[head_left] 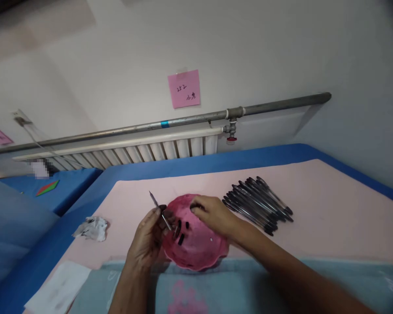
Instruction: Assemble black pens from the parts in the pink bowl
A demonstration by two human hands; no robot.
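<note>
Held slantwise in the fingers of my left hand (pixel 149 233) is a slim pen (pixel 160 210) with its pointed end up and to the left. A small dark piece (pixel 163 207) shows beside that hand's fingertips. My right hand (pixel 211 213) is closed in a pinch over the far side of a pink scalloped dish (pixel 199 257). Something small and black sits at its fingertips, too blurred to name. Several short black pieces, such as this one (pixel 181 239), lie in the dish near my left hand.
Several clear pens with black caps (pixel 255 205) lie in a pile right of the dish. Crumpled tissue (pixel 93 228) and a white, smudged sheet (pixel 59 288) are at the left. A pink sheet (pixel 330 209) covers the blue table, with a radiator (pixel 150 151) behind.
</note>
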